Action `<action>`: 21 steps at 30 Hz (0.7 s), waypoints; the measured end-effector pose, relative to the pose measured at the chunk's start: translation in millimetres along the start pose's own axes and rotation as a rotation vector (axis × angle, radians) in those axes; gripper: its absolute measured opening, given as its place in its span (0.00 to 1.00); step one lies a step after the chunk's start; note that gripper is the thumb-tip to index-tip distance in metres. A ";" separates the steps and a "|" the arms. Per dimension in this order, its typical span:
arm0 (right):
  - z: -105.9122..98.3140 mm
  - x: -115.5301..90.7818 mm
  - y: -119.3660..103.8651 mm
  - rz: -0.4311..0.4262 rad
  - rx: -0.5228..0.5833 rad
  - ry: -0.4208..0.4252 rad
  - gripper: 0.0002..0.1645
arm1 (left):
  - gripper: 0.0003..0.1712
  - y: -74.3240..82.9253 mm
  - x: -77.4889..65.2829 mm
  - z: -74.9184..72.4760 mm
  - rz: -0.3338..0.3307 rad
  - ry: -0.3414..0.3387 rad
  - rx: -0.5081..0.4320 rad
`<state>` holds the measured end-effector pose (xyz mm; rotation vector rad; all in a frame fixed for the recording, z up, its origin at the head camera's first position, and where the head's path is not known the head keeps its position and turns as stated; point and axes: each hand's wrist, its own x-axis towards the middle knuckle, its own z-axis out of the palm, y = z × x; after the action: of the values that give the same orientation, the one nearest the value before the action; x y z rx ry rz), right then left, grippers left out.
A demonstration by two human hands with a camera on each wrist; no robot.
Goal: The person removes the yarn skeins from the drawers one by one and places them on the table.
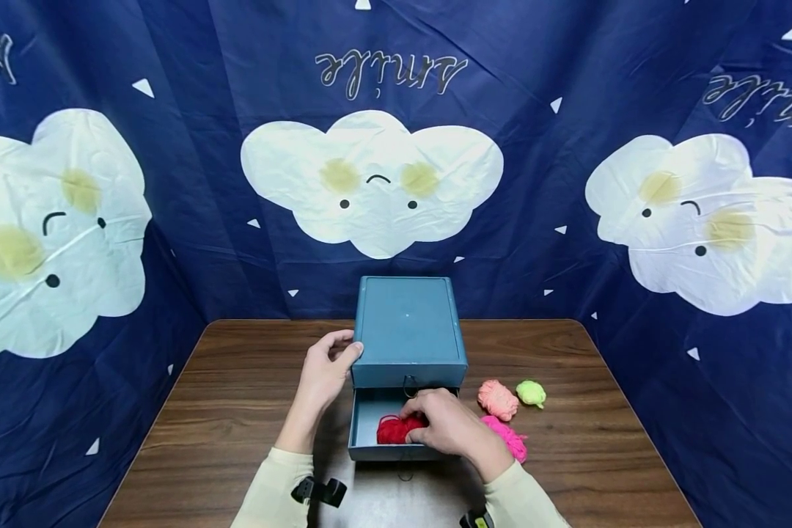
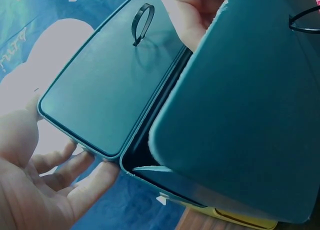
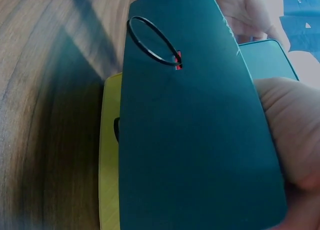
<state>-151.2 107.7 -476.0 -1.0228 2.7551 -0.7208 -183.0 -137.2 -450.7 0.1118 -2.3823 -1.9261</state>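
A teal drawer cabinet (image 1: 405, 323) stands on the table with a drawer (image 1: 364, 422) pulled out toward me. Inside that drawer lies a ball of red yarn (image 1: 391, 430). My right hand (image 1: 445, 422) reaches in from the right and holds the yarn between thumb and fingers; the drawer front hides this grip in the right wrist view. My left hand (image 1: 326, 370) rests against the cabinet's left side, its fingers fairly straight and touching the edge. A black loop pull (image 2: 143, 24) hangs on the upper drawer front, and another loop (image 3: 152, 42) on the pulled-out one.
Right of the cabinet lie yarn balls in peach (image 1: 498, 400), lime green (image 1: 531, 394) and bright pink (image 1: 505, 438). A yellow drawer front (image 3: 110, 155) shows below the pulled-out drawer. A dark blue cloud-printed cloth (image 1: 534, 66) hangs around the wooden table (image 1: 237, 411).
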 end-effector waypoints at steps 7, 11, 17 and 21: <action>-1.0 2.0 -0.1 -0.008 -0.015 -0.010 0.15 | 0.23 0.3 -1.1 -0.6 -0.005 -0.003 -0.005; -1.3 0.5 1.1 -0.025 0.016 0.018 0.13 | 0.23 -0.2 -0.5 -0.3 -0.006 -0.001 -0.003; -3.5 -2.1 1.1 -0.039 0.048 0.040 0.12 | 0.23 0.1 0.2 -0.6 -0.002 0.004 -0.007; -5.8 -4.8 -0.5 -0.043 0.060 0.057 0.13 | 0.23 -0.8 0.3 -0.1 -0.006 0.002 -0.012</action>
<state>-148.8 112.7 -470.9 -1.0688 2.7481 -0.8460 -183.3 -137.4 -451.4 0.1211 -2.3711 -1.9420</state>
